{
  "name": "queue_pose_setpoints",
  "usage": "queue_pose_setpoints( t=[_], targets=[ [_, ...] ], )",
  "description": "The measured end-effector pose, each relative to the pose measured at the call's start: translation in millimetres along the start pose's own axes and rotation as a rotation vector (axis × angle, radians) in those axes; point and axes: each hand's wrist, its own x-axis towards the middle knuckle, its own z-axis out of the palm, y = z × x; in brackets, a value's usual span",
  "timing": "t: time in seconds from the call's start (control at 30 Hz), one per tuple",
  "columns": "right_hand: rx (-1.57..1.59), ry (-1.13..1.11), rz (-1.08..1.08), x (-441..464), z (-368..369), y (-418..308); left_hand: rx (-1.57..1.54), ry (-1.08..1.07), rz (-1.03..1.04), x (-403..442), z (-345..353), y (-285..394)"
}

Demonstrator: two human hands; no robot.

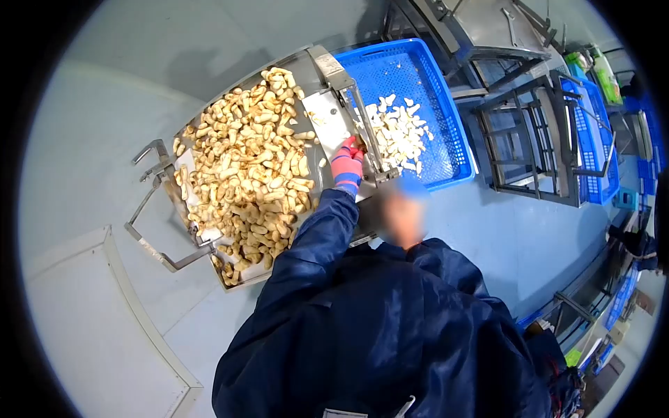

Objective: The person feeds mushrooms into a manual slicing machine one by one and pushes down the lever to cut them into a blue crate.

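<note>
My left hand [346,165], in a pink and blue striped glove, rests at a metal frame [368,129] with a white plate [326,120] under it. Its fingers are curled together, and a small brownish-red bit shows at their tips, too small to name. A heap of pale, brown-tinged elongated pieces [244,160], mushroom-like, fills the metal tray [304,129] left of the hand. A blurred patch covers the end of my right sleeve [446,261], so my right hand and its fingers cannot be made out. Whitish cut pieces [401,136] lie in a blue basket [453,139] beyond the frame.
A bent metal handle frame [159,181] juts out from the tray's left side. Metal stands [516,136] and another blue crate [592,132] are at the right. A metal table [495,28] carries a wrench [510,26]. A white panel [97,327] is at lower left.
</note>
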Motion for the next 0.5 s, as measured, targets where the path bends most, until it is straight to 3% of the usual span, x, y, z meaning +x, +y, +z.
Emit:
queue_pose_setpoints(
  t=[0.07, 0.17, 0.2, 0.27, 0.33, 0.43, 0.5],
  targets=[
    [-0.056, 0.072, 0.027, -16.7, 26.1, 26.6, -0.018, -0.022, -0.025, 0.2, -0.5, -0.8],
    [-0.243, -0.156, -0.321, 7.1, -29.1, -16.3, 0.067, 0.025, 0.025, -4.1, -2.8, 7.4],
    [-0.191, -0.087, -0.389, 13.2, -35.4, -25.1, -0.039, -0.010, -0.023, -1.0, -0.1, 3.4],
    [0.122, -0.069, -0.031, -0.1, -21.0, -16.2, 0.007, -0.012, 0.003, -1.6, -1.5, -2.6],
    [0.322, -0.014, 0.107, -6.8, -5.2, -3.7, -0.035, -0.045, -0.005, 0.9, -4.5, 2.9],
    [0.333, 0.059, 0.062, -4.4, -8.1, -7.8, -0.047, -0.062, -0.012, 7.0, -1.6, -9.1],
    [0.368, -0.062, 0.270, 19.6, -39.9, -48.0, -0.175, -0.088, -0.002, 13.9, 4.3, -22.9]
  ],
)
